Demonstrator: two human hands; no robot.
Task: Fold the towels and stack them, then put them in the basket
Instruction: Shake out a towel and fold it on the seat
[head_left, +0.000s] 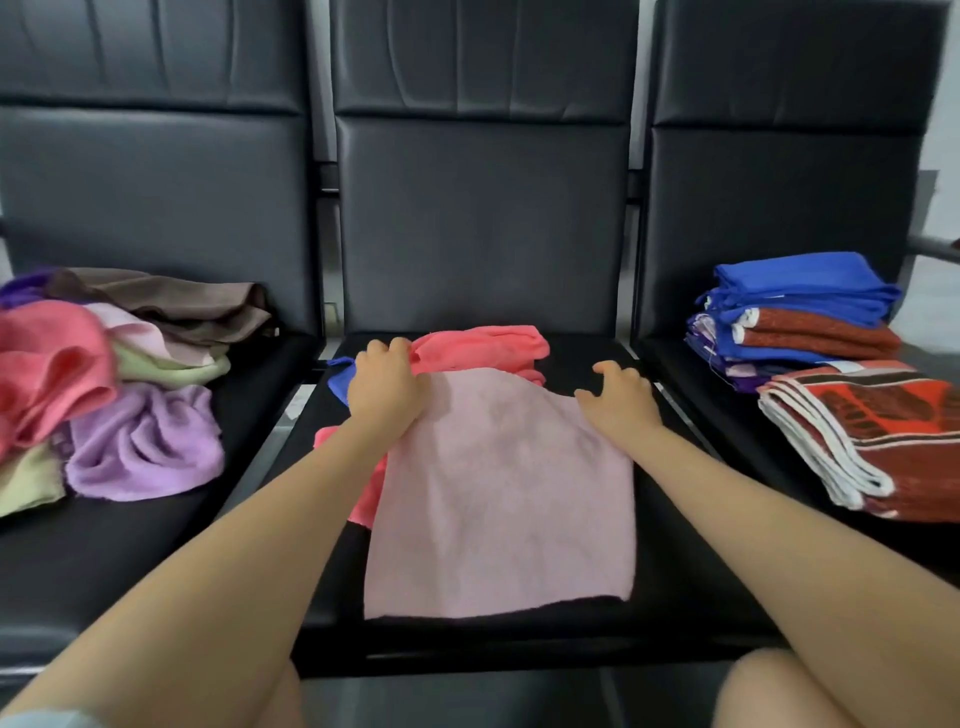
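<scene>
Pale pink towel (498, 493) lay flat mid-seat, long axis running away from person. Left hand (387, 387) gripped far-left corner; right hand (618, 400) hovered loose-fingered beside far-right corner, holding nothing.

left of left hand (387, 387): unfolded towel heap (111, 389) blocks | right of right hand (621, 402): bare seat strip (670, 467), then folded stacks (821, 364) | beyond: coral towel (480, 345), backrest (483, 223)
</scene>
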